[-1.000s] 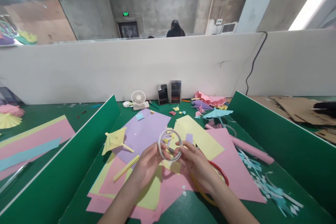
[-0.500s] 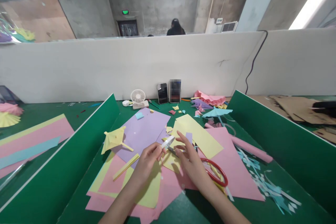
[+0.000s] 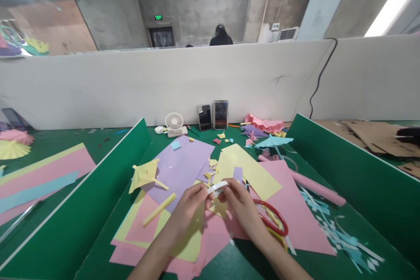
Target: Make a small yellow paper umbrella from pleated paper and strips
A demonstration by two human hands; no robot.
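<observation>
Between my two hands is a small white roll of tape (image 3: pixel 218 187), tilted, above the paper pile. My left hand (image 3: pixel 190 203) pinches its left side between thumb and fingers. The fingers of my right hand (image 3: pixel 239 204) are closed on its right side; whether they grip a loose end cannot be made out. Red-handled scissors (image 3: pixel 286 227) lie beside my right wrist, their blades partly hidden by that hand. A folded yellow paper strip (image 3: pixel 159 210) lies left of my left hand. Farther left rests a small yellow paper umbrella (image 3: pixel 144 175).
Purple (image 3: pixel 183 157), yellow (image 3: pixel 252 175) and pink sheets (image 3: pixel 305 214) cover the table's middle. Green dividers (image 3: pixel 114 175) stand on both sides. Pink paper roll (image 3: pixel 318 188), blue umbrella (image 3: pixel 274 141) and scraps (image 3: pixel 348 240) lie right; fan (image 3: pixel 174 121) and phone (image 3: pixel 204 118) at back.
My right hand has gone from spread fingers beside the tape to closing on its right side. The tape has come lower and turned flatter. The view has shifted slightly.
</observation>
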